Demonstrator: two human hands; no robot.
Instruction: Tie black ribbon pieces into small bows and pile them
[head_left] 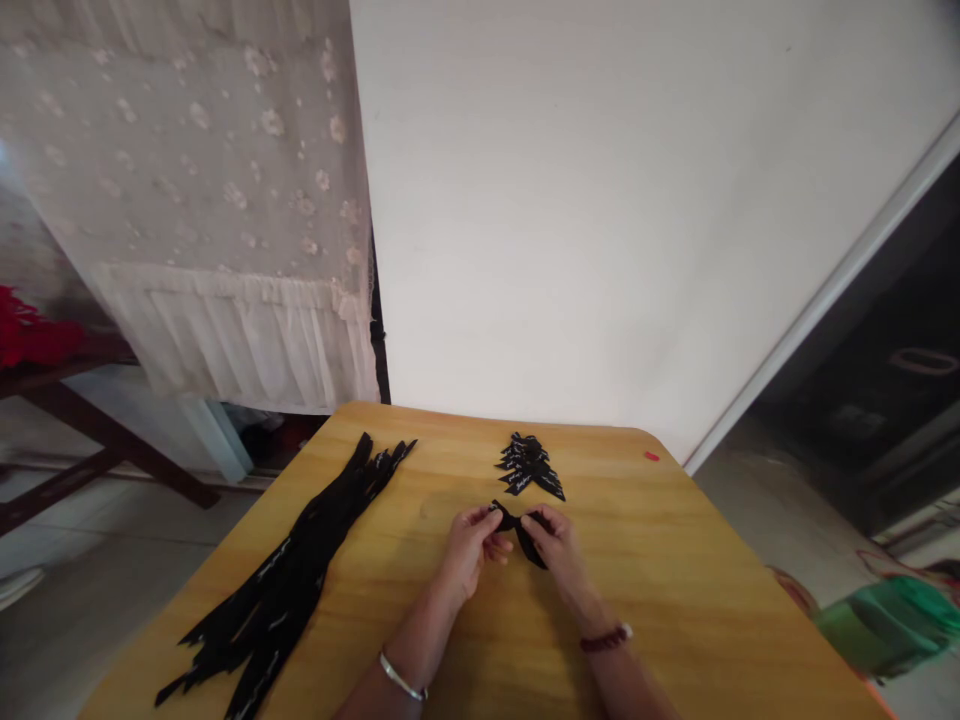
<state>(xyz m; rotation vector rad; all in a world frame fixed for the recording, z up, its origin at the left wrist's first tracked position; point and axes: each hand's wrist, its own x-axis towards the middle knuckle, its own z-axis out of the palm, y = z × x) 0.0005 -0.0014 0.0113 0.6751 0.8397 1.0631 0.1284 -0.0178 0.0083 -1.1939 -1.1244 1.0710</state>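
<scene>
Between my two hands, just above the table's middle, is a black ribbon (pixel 531 548) bent into a bow-like shape. My left hand (pixel 477 545) pinches its left end between thumb and finger. The right part is gripped by my right hand (pixel 553 540), with a loose tail hanging beneath the fingers. Just beyond my hands lies a small pile of black ribbon bows (pixel 527 465) with white lettering. A long bundle of black ribbon strips (pixel 289 570), also printed in white, stretches across the table's left side.
The wooden table (pixel 645 590) stands against a white wall panel (pixel 555 220). A small red scrap (pixel 652 456) lies near its far right corner. A lace cloth (pixel 247 200) hangs at the left. Beside the table's right edge is a green container or bag (pixel 885 625).
</scene>
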